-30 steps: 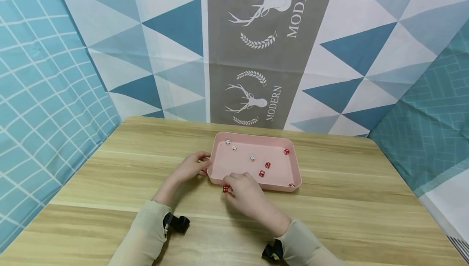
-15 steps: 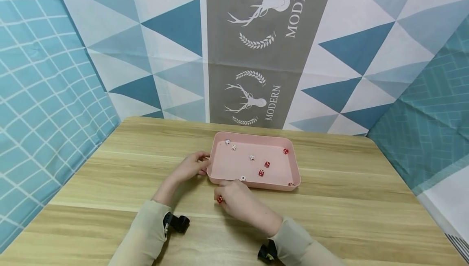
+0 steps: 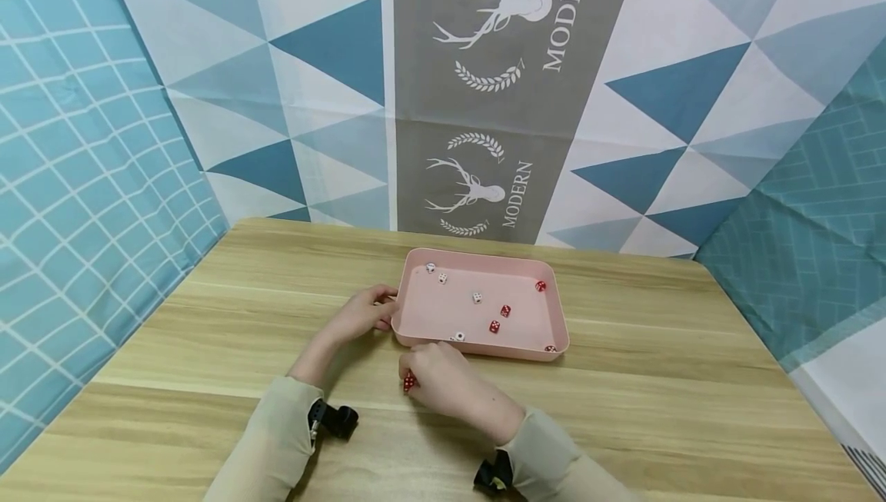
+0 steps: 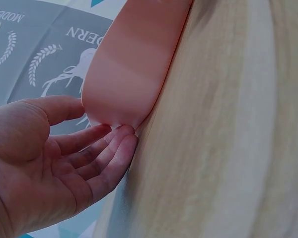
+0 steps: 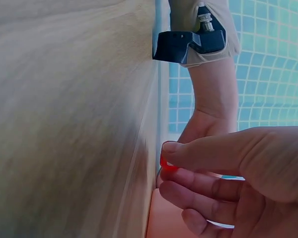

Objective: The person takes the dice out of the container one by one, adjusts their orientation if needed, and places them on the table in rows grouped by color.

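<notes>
Thumb and forefinger of the right hand [image 3: 443,380] pinch a small glossy red cube die [image 3: 409,383] with pale pips, the other fingers curled close beside them. Over the last second that hand has drawn back from the near wall of a shallow pink rectangular tray [image 3: 443,310] towards the person; the die is now outside the tray, in front of its near left corner, and not yet let go. The same shift uncovers a white die [image 3: 460,337] against the inner near wall, partly hidden by the rim, which the hand was covering. Whether the held die touches the pale, wood-grained table [image 3: 657,410], I cannot tell. The left hand [image 3: 360,315] stays at the tray's left end, holding it lightly, thumb at the rim and fingertips against the lower corner; the tray appears unmoved. Its outer wall is smooth and matt, probably plastic, with rounded corners. Inside lie more small hard cubes: four red dice [image 3: 506,310] towards the right half and three other white dice [image 3: 477,297] with dark pips, two near the far left corner and one by the middle. In the right wrist view the pinched die shows a brighter, almost translucent red. Behind the table hangs a lightly creased backdrop [image 3: 325,41] of flat blue, white and grey triangles, with a stag print down the middle.
</notes>
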`<state>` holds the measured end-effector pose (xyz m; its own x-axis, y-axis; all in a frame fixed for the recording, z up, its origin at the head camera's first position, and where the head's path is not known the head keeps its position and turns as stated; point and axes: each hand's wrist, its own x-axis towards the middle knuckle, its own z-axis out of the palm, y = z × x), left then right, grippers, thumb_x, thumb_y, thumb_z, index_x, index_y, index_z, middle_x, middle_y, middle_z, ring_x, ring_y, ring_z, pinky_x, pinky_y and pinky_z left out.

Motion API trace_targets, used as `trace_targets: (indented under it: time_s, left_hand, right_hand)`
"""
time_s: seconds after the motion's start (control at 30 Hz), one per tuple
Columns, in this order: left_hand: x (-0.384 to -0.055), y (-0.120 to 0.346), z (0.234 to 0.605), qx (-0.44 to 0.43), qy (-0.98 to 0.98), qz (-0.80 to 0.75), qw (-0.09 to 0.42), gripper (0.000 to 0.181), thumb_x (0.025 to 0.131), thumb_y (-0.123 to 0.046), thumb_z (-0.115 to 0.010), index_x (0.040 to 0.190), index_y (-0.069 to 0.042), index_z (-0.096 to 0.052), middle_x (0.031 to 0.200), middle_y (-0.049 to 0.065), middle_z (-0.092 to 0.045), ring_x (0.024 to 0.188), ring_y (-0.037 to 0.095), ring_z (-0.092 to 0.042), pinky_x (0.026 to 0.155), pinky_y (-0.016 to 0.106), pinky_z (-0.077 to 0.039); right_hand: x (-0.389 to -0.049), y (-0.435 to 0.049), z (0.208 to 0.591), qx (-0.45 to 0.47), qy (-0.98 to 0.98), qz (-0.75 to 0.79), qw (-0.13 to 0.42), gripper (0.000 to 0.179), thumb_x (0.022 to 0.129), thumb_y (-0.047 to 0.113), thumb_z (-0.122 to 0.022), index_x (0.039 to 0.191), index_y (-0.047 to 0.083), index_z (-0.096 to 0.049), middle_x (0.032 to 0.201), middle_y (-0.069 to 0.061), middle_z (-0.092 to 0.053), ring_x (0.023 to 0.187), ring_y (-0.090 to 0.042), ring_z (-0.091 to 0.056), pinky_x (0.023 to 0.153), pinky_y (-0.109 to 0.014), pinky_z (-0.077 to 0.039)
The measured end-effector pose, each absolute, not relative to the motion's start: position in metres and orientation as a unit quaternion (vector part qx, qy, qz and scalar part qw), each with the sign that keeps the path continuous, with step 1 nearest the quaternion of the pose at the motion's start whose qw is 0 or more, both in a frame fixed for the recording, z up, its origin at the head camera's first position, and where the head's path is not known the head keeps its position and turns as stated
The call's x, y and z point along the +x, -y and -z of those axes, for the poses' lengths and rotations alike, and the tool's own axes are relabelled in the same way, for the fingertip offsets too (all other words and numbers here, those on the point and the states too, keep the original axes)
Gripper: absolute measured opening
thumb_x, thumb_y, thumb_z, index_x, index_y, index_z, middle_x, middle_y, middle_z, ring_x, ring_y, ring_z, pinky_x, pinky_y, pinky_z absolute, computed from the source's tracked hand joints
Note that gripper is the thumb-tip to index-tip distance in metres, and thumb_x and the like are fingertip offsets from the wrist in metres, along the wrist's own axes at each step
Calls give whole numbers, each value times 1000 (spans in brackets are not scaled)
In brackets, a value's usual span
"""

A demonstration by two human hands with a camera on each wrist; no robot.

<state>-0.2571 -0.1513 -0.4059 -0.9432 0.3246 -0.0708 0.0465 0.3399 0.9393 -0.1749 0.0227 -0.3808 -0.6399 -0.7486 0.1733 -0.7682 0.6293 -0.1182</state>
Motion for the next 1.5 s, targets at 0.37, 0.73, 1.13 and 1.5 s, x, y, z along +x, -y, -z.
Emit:
trace_targets:
  time_s: [0.37, 0.73, 1.13, 1.5]
  left_hand:
    - [-256, 154, 406, 121, -819, -547, 120, 35, 88, -13, -44, 116, 6, -42, 98, 19, -54, 72, 17, -56, 66, 31, -49]
    - [-257, 154, 407, 123, -816, -550, 126, 36, 88, -14, -43, 117, 7, -41, 98, 18, -54, 73, 18, -56, 67, 32, -49]
    - [-257, 154, 404, 117, -818, -549, 127, 36, 88, -15, -44, 117, 6, -42, 97, 18, -54, 71, 17, -55, 67, 32, -49]
    - [-255, 154, 405, 127, -813, -554, 129, 36, 88, -13, -44, 116, 9, -41, 100, 22, -52, 73, 20, -55, 69, 35, -48]
  right_hand:
    - [-176, -22, 382, 411, 908, -79, 31, 13, 64, 25, -71, 67, 23, -59, 61, 17, -51, 57, 0, -45, 54, -17, -36]
    - [-179, -21, 385, 421, 904, -70, 23, 10, 67, 24, -69, 70, 23, -59, 63, 16, -50, 57, 1, -43, 52, -15, -34]
    - [-179, -23, 383, 421, 905, -61, 25, 14, 66, 25, -70, 74, 22, -60, 69, 14, -52, 62, 0, -47, 55, -16, -36]
    - [-184, -43, 362, 380, 919, -109, -2, 6, 72, 17, -63, 78, 17, -62, 71, 10, -54, 65, -4, -50, 62, -19, -41]
